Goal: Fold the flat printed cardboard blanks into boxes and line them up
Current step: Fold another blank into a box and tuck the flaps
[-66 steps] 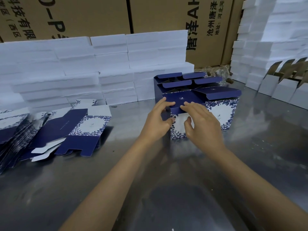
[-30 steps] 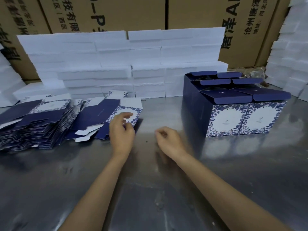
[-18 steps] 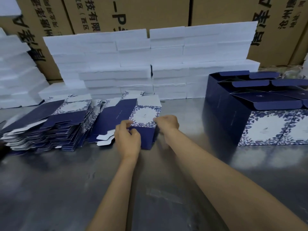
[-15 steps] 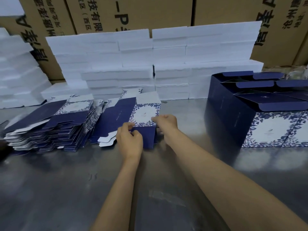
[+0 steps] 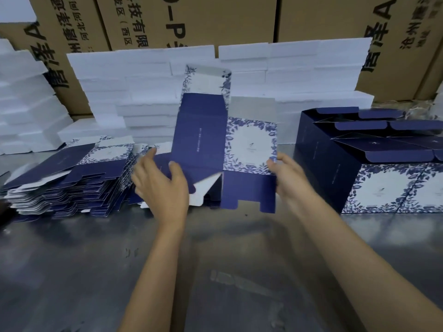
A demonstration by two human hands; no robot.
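A flat blank is held up off the table, standing nearly upright with its long axis running top to bottom, the flowered top flap pointing up toward the white foam slabs behind. It sits between the two hands, directly ahead of the person. The right hand pinches the right edge of the flowered panel, thumb on the front face and fingers behind it. The left hand is spread and relaxed at the blank's lower left corner; its thumb lies against the dark blue panel, but motion blur makes it hard to say whether the fingers actually clasp the card or only touch it, so the right hand appears to carry the weight.

The blank is still collapsed, its two printed panels lying in one plane. Opening it into a tube likely turns on the vertical crease between the blue and flowered panels: the two side edges lie one at each hand, so pushing them toward each other across the short axis should spring it open. The left hand is nearer the loose bottom flaps.

The stack of unfolded blanks lies on the table to the left, just beside the left hand. The finished boxes stand in rows to the right, lids open, well clear of the right hand
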